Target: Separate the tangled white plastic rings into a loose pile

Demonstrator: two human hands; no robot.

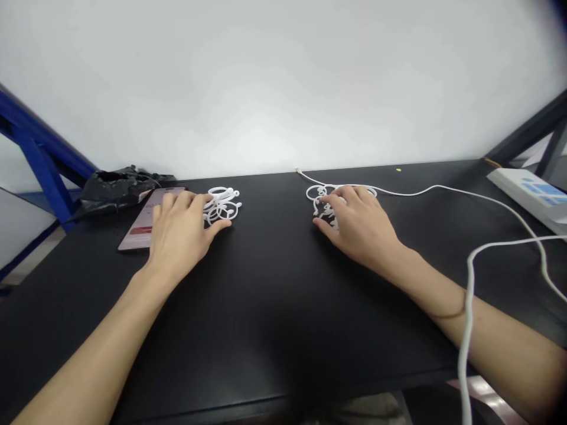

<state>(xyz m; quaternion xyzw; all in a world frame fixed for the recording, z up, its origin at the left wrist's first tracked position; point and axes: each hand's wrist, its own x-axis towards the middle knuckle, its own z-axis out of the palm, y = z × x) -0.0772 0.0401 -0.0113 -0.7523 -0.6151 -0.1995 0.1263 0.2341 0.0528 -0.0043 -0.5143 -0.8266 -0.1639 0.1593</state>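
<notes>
My left hand (181,227) lies flat on the black table (274,295), fingers spread, thumb touching a small heap of white plastic rings (222,204). Its fingers rest partly over a phone (144,225) with a pinkish screen. My right hand (357,221) rests palm down on a second heap of white rings (319,200), fingers stretched and slightly curled over the pieces. Neither hand has lifted anything.
A crumpled black plastic bag (116,186) sits at the back left beside a blue metal frame (42,156). A white cable (469,283) runs from the wall across the right side and over my right forearm. A white power strip (531,198) lies at the far right.
</notes>
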